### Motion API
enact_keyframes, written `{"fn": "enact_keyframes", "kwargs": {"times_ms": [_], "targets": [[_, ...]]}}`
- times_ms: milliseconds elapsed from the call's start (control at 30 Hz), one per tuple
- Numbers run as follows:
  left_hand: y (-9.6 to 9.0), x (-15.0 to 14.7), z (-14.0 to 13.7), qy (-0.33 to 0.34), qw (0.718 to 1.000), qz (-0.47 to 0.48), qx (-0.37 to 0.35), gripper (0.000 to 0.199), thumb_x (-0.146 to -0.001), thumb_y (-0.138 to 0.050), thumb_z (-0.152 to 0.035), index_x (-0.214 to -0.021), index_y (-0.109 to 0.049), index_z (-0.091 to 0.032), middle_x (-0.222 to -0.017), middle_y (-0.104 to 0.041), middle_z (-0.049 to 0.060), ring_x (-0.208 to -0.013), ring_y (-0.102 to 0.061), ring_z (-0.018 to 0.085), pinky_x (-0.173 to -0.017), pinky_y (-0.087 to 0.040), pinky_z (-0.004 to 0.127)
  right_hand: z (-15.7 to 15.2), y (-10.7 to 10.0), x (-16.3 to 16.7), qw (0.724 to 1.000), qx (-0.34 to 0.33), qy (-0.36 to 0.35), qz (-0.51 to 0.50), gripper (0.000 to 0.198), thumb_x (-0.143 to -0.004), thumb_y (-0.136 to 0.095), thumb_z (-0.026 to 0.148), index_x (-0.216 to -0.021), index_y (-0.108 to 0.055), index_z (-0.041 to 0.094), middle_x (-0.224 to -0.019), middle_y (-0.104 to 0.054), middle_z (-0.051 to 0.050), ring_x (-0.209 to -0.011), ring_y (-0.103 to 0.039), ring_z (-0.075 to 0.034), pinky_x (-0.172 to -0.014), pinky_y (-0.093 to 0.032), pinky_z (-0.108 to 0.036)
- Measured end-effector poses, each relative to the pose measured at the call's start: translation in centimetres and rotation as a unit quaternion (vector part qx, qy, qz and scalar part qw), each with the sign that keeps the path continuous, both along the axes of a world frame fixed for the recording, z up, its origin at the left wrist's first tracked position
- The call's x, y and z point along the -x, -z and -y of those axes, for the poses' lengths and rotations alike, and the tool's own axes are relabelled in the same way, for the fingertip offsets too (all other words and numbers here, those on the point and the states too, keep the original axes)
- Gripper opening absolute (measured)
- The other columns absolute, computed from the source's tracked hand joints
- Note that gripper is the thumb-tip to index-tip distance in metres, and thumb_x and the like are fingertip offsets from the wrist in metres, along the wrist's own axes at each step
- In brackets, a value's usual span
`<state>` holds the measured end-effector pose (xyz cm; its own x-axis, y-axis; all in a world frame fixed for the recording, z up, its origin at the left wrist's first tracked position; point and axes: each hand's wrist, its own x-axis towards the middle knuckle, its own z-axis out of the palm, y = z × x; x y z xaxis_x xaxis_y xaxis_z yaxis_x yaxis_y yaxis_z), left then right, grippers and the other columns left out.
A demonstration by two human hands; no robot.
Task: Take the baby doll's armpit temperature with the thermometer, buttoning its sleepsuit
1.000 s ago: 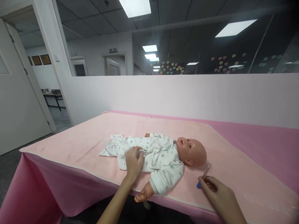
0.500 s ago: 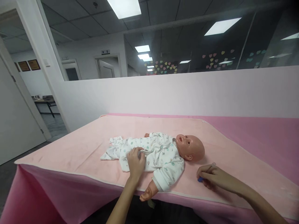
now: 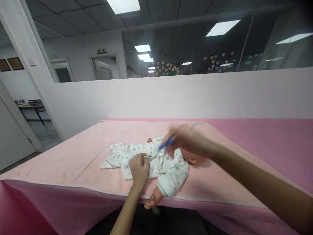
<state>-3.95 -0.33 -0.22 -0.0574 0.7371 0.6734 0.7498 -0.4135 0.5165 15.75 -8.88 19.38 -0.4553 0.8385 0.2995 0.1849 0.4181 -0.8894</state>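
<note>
Dressed doll (image 3: 162, 167) on its back, lower centre; left hand (image 3: 139, 169), fingers nearly closed, pinches shirt edge (image 3: 152, 157), probably keeping it lifted; right hand (image 3: 180, 139), blurred, grips blue-ended stick (image 3: 166, 144) above chest

Pretty plain office-type room tbh. White wall (image 3: 186, 96) runs right across the middle, with a big dark window (image 3: 186, 39) above it. Colourful heart stickers (image 3: 172, 69) dot the glass, center and upper right. Bright light panels (image 3: 124, 5) up top, can't tell if some are just reflections. Far left: white door (image 3: 12, 127), greyish floor (image 3: 49, 132), a desk (image 3: 30, 107) with stuff on it, two plaques (image 3: 15, 63) higher up.
</note>
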Motion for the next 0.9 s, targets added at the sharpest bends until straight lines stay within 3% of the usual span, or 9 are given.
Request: {"fn": "enact_keyframes", "kwargs": {"times_ms": [67, 233, 367, 433, 567, 700, 767, 833, 900], "targets": [[0.0, 0.0, 0.1, -0.001, 1.000, -0.002, 0.001, 0.015, -0.076, -0.042, -0.018, -0.080, -0.056, -0.019, -0.080, -0.060, 0.003, -0.081, -0.053, 0.020, -0.076, -0.033, 0.035, 0.3, 1.1, 1.8, 0.993, 0.041, -0.084, 0.069, 0.036, -0.077, -0.052, 0.046, -0.071, -0.068, 0.015, -0.059, -0.062, -0.003, -0.051, -0.053, -0.008, -0.047, -0.040, -0.019], [-0.3, -0.1, 0.4, -0.001, 1.000, 0.001, 0.011, 0.016, -0.076, -0.041, -0.017, -0.079, -0.056, -0.019, -0.081, -0.060, 0.002, -0.081, -0.053, 0.020, -0.077, -0.033, 0.035, 2.0, 1.1, 2.1, 0.987, 0.072, -0.088, -0.115, 0.056, -0.085, -0.022, 0.053, -0.079, -0.067, 0.020, -0.066, -0.066, 0.000, -0.032, -0.037, 0.000, -0.037, -0.030, -0.015], [-0.4, -0.2, 0.6, 0.008, 1.000, -0.007, 0.013, 0.016, -0.076, -0.041, -0.016, -0.079, -0.056, -0.019, -0.081, -0.060, 0.002, -0.081, -0.053, 0.021, -0.076, -0.034, 0.036, 3.2, 1.9, 2.8, 0.966, 0.227, -0.125, 0.003, 0.049, -0.082, -0.036, 0.049, -0.064, -0.066, 0.015, -0.050, -0.061, 0.000, -0.028, -0.031, -0.001, -0.032, -0.025, -0.015], [-0.4, -0.2, 0.5, 0.010, 1.000, -0.008, 0.020, 0.016, -0.076, -0.041, -0.017, -0.078, -0.056, -0.019, -0.081, -0.060, 0.002, -0.081, -0.053, 0.021, -0.076, -0.034, 0.036, 3.7, 2.1, 2.7, 0.970, 0.222, -0.095, -0.029, 0.044, -0.080, -0.041, 0.047, -0.063, -0.065, 0.015, -0.047, -0.059, 0.001, -0.027, -0.028, -0.001, -0.029, -0.021, -0.015], [-0.3, -0.2, 0.5, 0.010, 1.000, -0.010, 0.019, 0.016, -0.077, -0.041, -0.018, -0.079, -0.056, -0.020, -0.083, -0.061, 0.002, -0.082, -0.053, 0.020, -0.078, -0.033, 0.036, 4.2, 2.4, 2.1, 0.983, 0.104, 0.041, -0.147, 0.056, -0.082, -0.025, 0.054, -0.063, -0.064, 0.019, -0.048, -0.058, 0.004, -0.025, -0.017, -0.001, -0.025, -0.017, -0.016], [-0.2, -0.2, 0.5, 0.008, 1.000, -0.004, 0.019, 0.016, -0.077, -0.040, -0.018, -0.079, -0.056, -0.020, -0.082, -0.061, 0.001, -0.082, -0.053, 0.019, -0.078, -0.032, 0.035, 3.9, 3.6, 1.9, 0.979, 0.194, -0.037, -0.039, 0.044, -0.076, -0.046, 0.048, -0.060, -0.067, 0.014, -0.050, -0.062, -0.001, -0.027, -0.029, -0.003, -0.027, -0.023, -0.017], [-0.1, -0.2, 0.4, 0.006, 1.000, -0.004, 0.021, 0.017, -0.077, -0.040, -0.018, -0.079, -0.056, -0.020, -0.082, -0.061, 0.001, -0.082, -0.053, 0.019, -0.078, -0.032, 0.035, 3.7, 3.9, 1.4, 0.979, 0.168, 0.024, -0.115, 0.040, -0.079, -0.044, 0.045, -0.067, -0.068, 0.015, -0.049, -0.061, -0.001, -0.027, -0.028, -0.002, -0.029, -0.024, -0.016], [-0.2, -0.1, 0.4, 0.005, 1.000, -0.009, 0.020, 0.017, -0.077, -0.040, -0.018, -0.079, -0.057, -0.020, -0.083, -0.061, 0.002, -0.082, -0.053, 0.020, -0.077, -0.032, 0.036, 3.4, 4.4, 1.0, 0.954, 0.112, 0.127, -0.247, 0.042, -0.081, -0.038, 0.046, -0.070, -0.067, 0.017, -0.049, -0.060, 0.000, -0.028, -0.025, -0.002, -0.030, -0.022, -0.016], [-0.2, -0.1, 0.3, 0.005, 1.000, -0.011, 0.016, 0.018, -0.076, -0.040, -0.018, -0.078, -0.057, -0.019, -0.082, -0.061, 0.003, -0.082, -0.053, 0.020, -0.077, -0.033, 0.035, 3.1, 5.4, 0.7, 0.940, 0.179, 0.131, -0.258, 0.041, -0.081, -0.040, 0.044, -0.064, -0.063, 0.016, -0.045, -0.057, 0.000, -0.028, -0.024, -0.003, -0.028, -0.020, -0.017]]}}
